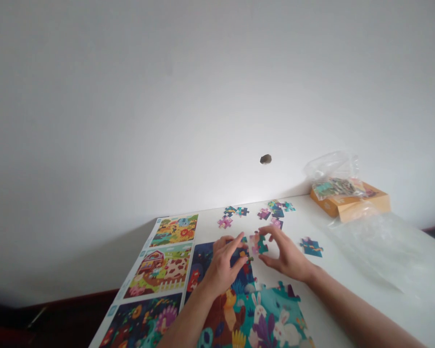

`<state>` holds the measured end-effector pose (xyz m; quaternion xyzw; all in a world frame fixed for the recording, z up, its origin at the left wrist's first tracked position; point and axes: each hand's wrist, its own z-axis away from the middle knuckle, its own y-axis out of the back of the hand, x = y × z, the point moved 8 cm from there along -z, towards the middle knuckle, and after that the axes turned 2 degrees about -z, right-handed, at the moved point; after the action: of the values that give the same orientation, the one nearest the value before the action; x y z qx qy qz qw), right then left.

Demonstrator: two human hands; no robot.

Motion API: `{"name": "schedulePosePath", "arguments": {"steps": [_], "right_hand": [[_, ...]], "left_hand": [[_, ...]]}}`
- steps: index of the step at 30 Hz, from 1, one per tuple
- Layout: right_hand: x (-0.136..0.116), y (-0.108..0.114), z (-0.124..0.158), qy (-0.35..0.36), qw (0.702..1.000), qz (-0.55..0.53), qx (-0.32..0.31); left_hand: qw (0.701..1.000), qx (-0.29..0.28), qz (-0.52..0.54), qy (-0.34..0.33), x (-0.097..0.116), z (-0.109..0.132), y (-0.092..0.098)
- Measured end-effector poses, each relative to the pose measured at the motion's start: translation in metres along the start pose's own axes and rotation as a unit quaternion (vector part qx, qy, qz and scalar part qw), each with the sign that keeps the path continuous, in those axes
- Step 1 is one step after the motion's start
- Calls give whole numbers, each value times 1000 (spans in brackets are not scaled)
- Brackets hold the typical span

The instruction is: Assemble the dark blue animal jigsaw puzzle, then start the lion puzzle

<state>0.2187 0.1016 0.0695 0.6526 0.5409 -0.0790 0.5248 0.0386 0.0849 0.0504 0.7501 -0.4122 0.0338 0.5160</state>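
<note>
A partly joined jigsaw puzzle with rabbits and dark blue and teal scenery lies on the white table. My left hand rests over its upper part, index finger and thumb spread near the right edge. Just right of that edge is a pink and teal puzzle piece. My right hand has its index finger and thumb at the upper and lower sides of this piece. Between the piece and the assembled edge there seems to be a narrow gap.
Loose puzzle pieces lie toward the wall, with a joined blue bit on the right. A picture sheet is at left. An orange box bears a clear plastic bag; more clear plastic spreads in front.
</note>
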Motion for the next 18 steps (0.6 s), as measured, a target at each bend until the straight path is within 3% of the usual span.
{"name": "schedulePosePath", "arguments": {"steps": [4,18], "right_hand": [[-33,-17,1,62,994,-56,-74],[-41,-13,3,104,990,-32,-87]], "left_hand": [[1000,-16,8,-24,3,3,-3],[1000,-4,25,-14,7,0,2]]}}
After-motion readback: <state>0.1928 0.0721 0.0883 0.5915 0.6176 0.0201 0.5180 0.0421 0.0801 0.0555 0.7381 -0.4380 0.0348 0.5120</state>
